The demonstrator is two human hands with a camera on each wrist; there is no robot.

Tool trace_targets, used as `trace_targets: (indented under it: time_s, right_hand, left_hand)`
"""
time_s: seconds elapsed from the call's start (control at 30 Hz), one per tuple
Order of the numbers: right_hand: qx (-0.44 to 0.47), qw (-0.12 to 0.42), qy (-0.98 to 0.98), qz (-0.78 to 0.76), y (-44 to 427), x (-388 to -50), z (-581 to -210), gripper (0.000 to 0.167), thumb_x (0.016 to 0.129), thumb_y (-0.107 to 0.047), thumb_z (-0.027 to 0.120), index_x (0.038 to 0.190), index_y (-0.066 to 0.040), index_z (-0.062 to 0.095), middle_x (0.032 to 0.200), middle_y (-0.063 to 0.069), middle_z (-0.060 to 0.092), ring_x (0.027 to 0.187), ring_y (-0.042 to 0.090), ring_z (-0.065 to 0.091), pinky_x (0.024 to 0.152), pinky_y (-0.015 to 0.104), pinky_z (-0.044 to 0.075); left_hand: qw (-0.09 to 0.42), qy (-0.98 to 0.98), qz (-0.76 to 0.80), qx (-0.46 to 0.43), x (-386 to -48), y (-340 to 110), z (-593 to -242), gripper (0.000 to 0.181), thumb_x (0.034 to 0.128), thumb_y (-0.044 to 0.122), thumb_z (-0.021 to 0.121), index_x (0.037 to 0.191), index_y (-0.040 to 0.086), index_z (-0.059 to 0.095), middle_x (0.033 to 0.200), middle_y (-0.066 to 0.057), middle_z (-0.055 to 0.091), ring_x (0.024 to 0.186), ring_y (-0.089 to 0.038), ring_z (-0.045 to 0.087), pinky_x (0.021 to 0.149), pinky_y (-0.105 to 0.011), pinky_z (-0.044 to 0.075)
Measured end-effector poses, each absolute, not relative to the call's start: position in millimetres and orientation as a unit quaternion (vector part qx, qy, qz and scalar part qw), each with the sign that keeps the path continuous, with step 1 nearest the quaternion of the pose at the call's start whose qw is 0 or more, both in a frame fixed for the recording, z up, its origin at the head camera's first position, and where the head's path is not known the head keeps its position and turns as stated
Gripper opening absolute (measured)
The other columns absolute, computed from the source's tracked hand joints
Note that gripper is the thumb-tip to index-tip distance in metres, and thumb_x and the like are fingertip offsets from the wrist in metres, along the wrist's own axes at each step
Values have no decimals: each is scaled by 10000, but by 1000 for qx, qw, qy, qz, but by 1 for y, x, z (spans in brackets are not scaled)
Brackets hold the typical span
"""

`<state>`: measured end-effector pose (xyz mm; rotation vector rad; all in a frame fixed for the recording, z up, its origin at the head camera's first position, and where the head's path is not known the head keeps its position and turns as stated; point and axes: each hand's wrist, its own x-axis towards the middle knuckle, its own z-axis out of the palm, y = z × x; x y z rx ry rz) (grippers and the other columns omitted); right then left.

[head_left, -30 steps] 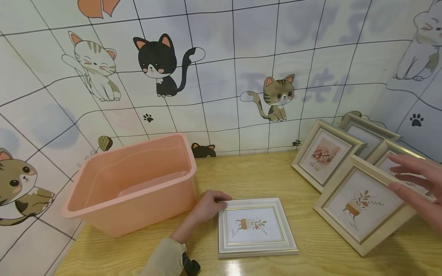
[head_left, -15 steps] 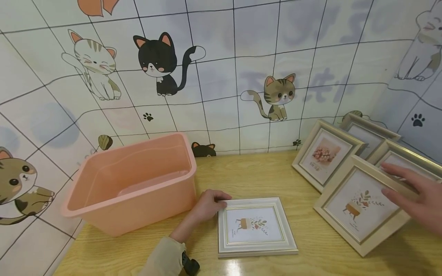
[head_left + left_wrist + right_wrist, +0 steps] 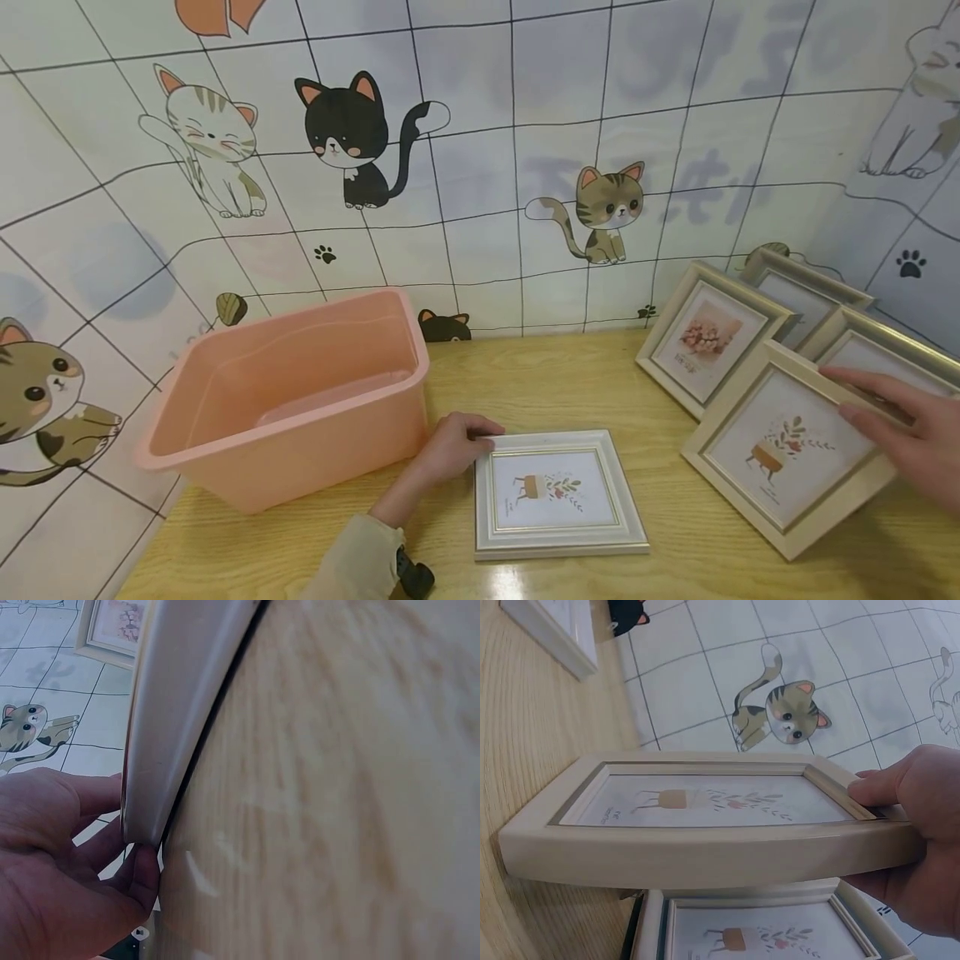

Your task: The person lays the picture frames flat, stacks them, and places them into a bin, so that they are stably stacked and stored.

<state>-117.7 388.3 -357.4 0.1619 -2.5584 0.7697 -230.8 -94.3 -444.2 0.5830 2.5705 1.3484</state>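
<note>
In the head view a white picture frame [image 3: 555,496] with gold inner trim lies face up on the table. My left hand [image 3: 459,446] holds its far left corner; in the left wrist view the fingers [image 3: 142,877] of that hand bend about the frame's corner [image 3: 142,825]. At the right, a cream picture frame [image 3: 723,454] with a potted-plant print stands leaning. My right hand [image 3: 911,425] grips its upper right edge, thumb on the front and fingers behind, as the right wrist view shows with the cream frame [image 3: 705,855] close up.
A pink plastic tub [image 3: 300,450] stands at the left on the wooden table [image 3: 525,375]. Behind the held cream frame lean a frame with a flower picture [image 3: 708,333] and others [image 3: 802,287]. A cat-printed wall covering [image 3: 480,167] rises behind.
My right hand has come left and down onto the cream frame's upper edge and taken hold of it. The left hand and the white frame have stayed put.
</note>
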Motion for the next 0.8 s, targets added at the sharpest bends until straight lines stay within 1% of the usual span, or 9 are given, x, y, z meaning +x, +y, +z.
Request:
trace_targets:
  time_s: [0.07,0.13,0.17,0.2,0.3,0.37,0.43,0.6,0.8]
  right_hand:
    - [59,229,-929,284,386,-117,-357,468,1027,-5,591,1488,-15,511,1219,253,653,741,-179,502,528,140,462]
    - [57,226,-928,290,384,-115,-357,464,1028,-11,593,1486,-39,525,1197,-40,673,737,-158,526,527,154,472]
    - [59,225,-928,292,381,-114,-357,464,1029,-5,588,1487,-21,516,1205,126,680,736,-157,527,520,159,475]
    - [61,224,-927,295,378,-113,-356,464,1031,0,581,1489,-6,506,1208,163,681,729,-152,531,509,168,477]
    - [65,238,-919,308,372,-112,-354,463,1029,7,581,1486,-28,521,1145,-280,603,720,-138,553,501,165,477]
    - [73,249,-911,320,367,-111,-352,463,1025,26,577,1481,-39,533,1109,-290,621,702,-128,562,479,170,474]
    - [79,263,-902,333,364,-111,-349,471,1018,40,579,1472,-87,562,1095,-457,446,705,-123,574,478,165,474]
    - [96,291,-880,363,357,-112,-343,498,999,97,567,1454,-104,587,1152,-419,489,831,-186,556,572,87,470]
    - [79,297,-859,409,346,-110,-341,515,1014,85,550,1469,-155,572,1223,-347,526,958,-165,549,727,26,434]
  left_hand:
    - [92,864,456,194,-231,-94,-444,201,949,-4,667,1110,33,782,1110,-74,738,950,-161,620,811,-315,528]
    - [93,864,457,192,-231,-94,-444,201,948,-4,668,1107,34,784,1110,-75,739,954,-158,621,810,-304,526]
    - [93,863,459,192,-231,-94,-444,201,946,-9,668,1106,31,783,1110,-81,739,954,-161,623,810,-304,527]
    - [94,862,459,192,-231,-94,-443,200,948,-9,668,1105,31,784,1111,-81,739,954,-158,622,808,-299,526]
    - [93,861,460,195,-230,-94,-442,194,953,2,667,1105,30,784,1109,-85,740,942,-156,619,799,-293,523]
    - [93,860,461,198,-230,-95,-441,189,959,20,667,1109,30,782,1112,-85,738,932,-160,613,792,-300,521]
    - [94,861,460,198,-230,-95,-441,191,966,48,668,1119,39,782,1115,-73,738,930,-156,607,793,-298,514]
    - [86,861,459,200,-229,-95,-442,211,982,84,669,1162,22,760,1113,-66,737,958,-159,619,814,-296,516]
    - [61,866,453,203,-226,-93,-442,293,1012,172,660,1259,24,715,1198,-101,687,1080,-270,617,900,-418,529]
